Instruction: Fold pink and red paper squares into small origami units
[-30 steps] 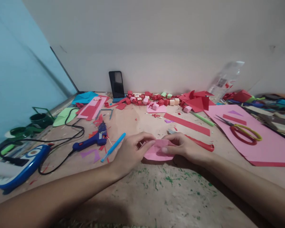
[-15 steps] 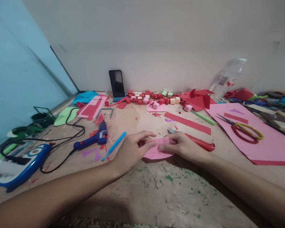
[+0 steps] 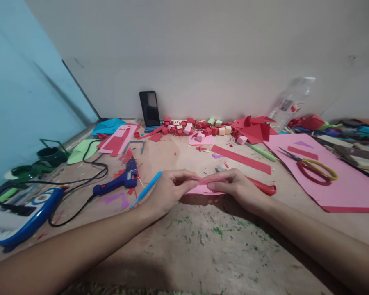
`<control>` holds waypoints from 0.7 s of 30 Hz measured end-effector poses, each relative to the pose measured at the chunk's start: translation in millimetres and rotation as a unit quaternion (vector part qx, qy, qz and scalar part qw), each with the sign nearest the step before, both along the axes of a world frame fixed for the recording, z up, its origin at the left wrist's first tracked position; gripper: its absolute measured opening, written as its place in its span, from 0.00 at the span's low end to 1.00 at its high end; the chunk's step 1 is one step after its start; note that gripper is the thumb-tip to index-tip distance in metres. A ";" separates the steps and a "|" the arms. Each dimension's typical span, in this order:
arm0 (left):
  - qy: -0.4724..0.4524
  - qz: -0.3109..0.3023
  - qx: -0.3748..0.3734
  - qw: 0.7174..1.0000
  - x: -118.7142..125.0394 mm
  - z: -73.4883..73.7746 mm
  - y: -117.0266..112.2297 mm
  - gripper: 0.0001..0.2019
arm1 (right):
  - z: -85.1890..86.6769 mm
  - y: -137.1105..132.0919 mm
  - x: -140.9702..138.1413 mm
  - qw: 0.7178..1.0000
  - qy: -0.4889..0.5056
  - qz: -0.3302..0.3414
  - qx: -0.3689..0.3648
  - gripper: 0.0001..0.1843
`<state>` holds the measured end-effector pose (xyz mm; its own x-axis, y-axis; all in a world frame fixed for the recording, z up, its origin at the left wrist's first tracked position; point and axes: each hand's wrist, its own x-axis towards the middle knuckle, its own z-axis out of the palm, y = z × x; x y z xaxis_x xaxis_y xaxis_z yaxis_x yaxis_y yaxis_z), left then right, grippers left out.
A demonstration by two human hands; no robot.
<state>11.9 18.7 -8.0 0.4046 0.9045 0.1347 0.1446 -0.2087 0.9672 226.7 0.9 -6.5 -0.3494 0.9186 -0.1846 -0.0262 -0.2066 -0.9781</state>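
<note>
Both my hands meet at the middle of the table on a small piece of pink paper (image 3: 203, 189). My left hand (image 3: 169, 192) pinches its left end between thumb and fingers. My right hand (image 3: 238, 189) pinches its right end, fingers pressed on the folded top edge. The paper is folded nearly flat and rests low over the table. A red-handled cutter (image 3: 263, 187) lies just behind my right hand. A light blue pen (image 3: 146, 190) lies just left of my left hand.
A blue glue gun (image 3: 118, 179) with a black cord lies at the left. Red and yellow scissors (image 3: 315, 169) rest on a large pink sheet (image 3: 341, 188) at the right. Small paper cubes (image 3: 199, 129), a phone (image 3: 149, 109) and a plastic bottle (image 3: 290, 102) stand by the wall.
The pink paper's raised flap has been folded down flatter, and my fingers have closed in along its top edge. My hands stayed in the same place.
</note>
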 end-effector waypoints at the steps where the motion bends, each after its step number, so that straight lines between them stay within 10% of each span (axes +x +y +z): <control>1: 0.000 -0.003 0.001 1.000 -0.1 0.7 -0.7 0.06 | -1.1 0.4 0.6 1.000 -0.005 -0.004 0.003 0.14; 21: 0.078 0.036 0.038 0.996 0.7 5.0 -4.7 0.14 | -4.3 3.1 -0.9 0.995 -0.068 -0.039 0.060 0.15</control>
